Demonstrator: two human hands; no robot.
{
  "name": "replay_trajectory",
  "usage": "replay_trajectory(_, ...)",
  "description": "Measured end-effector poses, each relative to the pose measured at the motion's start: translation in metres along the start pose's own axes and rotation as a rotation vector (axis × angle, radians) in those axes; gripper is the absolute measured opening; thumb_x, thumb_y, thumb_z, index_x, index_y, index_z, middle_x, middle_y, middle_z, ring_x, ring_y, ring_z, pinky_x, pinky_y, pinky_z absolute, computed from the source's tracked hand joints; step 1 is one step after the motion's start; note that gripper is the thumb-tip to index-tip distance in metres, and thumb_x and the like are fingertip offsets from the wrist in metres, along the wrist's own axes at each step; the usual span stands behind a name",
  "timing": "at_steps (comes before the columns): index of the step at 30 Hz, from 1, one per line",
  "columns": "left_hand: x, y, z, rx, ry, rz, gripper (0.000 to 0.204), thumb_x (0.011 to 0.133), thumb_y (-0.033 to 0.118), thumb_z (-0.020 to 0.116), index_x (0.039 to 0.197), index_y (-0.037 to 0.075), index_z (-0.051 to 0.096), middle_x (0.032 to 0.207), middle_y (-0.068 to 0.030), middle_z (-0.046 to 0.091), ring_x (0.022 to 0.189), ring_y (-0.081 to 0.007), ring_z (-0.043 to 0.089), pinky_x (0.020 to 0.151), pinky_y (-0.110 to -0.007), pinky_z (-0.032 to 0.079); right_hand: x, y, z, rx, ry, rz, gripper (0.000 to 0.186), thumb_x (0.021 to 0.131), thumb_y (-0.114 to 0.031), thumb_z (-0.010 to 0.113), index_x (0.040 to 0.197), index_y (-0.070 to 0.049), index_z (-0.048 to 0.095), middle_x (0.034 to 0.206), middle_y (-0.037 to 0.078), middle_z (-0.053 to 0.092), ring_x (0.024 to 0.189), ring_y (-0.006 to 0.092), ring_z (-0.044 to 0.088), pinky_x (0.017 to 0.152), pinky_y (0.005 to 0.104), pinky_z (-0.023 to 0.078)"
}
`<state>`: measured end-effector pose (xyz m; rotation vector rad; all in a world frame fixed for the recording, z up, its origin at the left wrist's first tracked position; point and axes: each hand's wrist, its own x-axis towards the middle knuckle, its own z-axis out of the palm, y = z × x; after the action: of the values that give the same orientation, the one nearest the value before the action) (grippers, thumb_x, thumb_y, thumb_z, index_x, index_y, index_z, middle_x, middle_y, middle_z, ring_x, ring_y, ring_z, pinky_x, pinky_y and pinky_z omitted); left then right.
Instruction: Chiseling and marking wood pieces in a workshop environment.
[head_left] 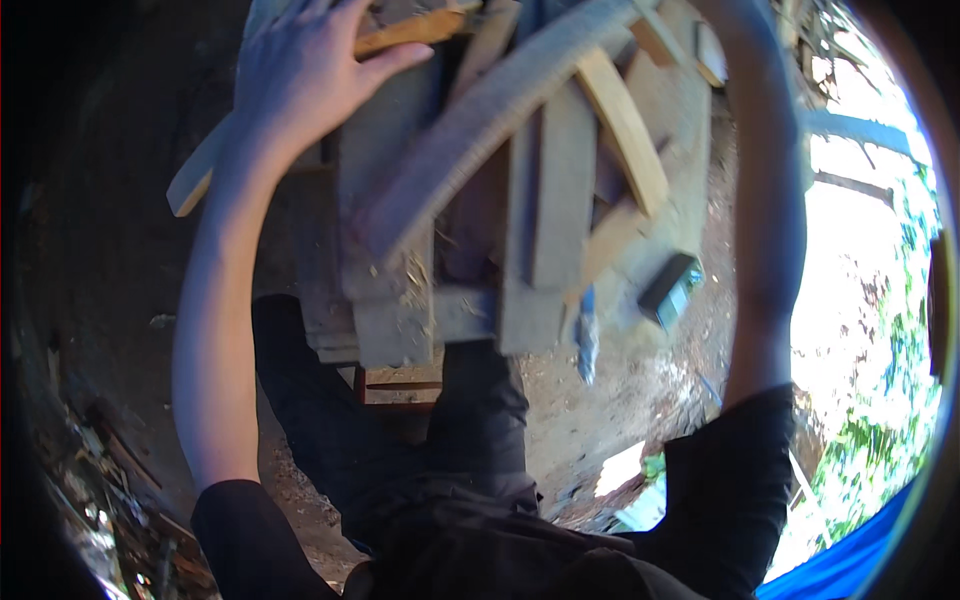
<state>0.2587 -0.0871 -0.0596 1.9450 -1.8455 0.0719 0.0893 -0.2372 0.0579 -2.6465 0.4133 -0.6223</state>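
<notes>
My left hand (pixel 310 70) reaches to the top left of the wooden bench (pixel 385 335). Its thumb is spread from the fingers, which run up to the top edge of the view. An orange-brown piece of wood (pixel 415 30) lies by the thumb; I see no grip round it. At the top right my right arm (pixel 765 200) stretches forward, blurred. The right hand is mostly cut off by the upper edge, and its fingers do not show. Between the arms a long curved plank (pixel 480 120) slants across the bench, with a short pale wood strip (pixel 625 135) beside it.
Flat boards (pixel 565 190) make up the bench top, with wood shavings (pixel 415 285) on it. A dark box-shaped object (pixel 670 290) is right of the bench, near a blue-and-clear item (pixel 587 335). Scrap wood (pixel 120 450) litters the lower left ground. Blue sheeting (pixel 850 555) shows lower right.
</notes>
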Motion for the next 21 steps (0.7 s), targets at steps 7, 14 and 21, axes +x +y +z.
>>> replay_trajectory(7,-0.01,-0.035,0.024,-0.227,0.285,0.195,0.059,0.085,0.029,0.07,0.137,0.013,0.048,0.131,-0.0135,0.052,0.122,-0.0326,0.049,0.1,-0.043,0.041,-0.214,-0.055,0.004,0.102,0.121,0.562,0.053,0.068,-0.028,0.085,0.115,-0.011,0.065,0.1,0.007,0.068,0.09,0.0216,0.066,0.083,0.0355,0.052)
replay_trajectory(14,-0.102,0.072,-0.021,-0.264,0.353,0.063,0.036,0.089,0.026,0.066,0.121,0.011,0.06,0.127,-0.0118,0.051,0.124,-0.0307,0.047,0.102,-0.044,0.036,-0.351,-0.119,0.006,0.163,0.422,1.024,0.058,0.07,-0.023,0.084,0.12,-0.005,0.061,0.098,0.011,0.067,0.082,0.0178,0.065,0.075,0.0319,0.05)
replay_trajectory(21,-0.167,0.124,-0.021,-0.232,0.266,0.046,0.032,0.092,0.02,0.062,0.121,0.008,0.058,0.124,-0.0111,0.052,0.121,-0.0293,0.049,0.1,-0.044,0.038,-0.362,-0.131,0.043,-0.158,0.387,0.919,0.05,0.071,-0.028,0.079,0.115,-0.011,0.062,0.107,0.009,0.062,0.106,0.0273,0.057,0.096,0.0428,0.036)
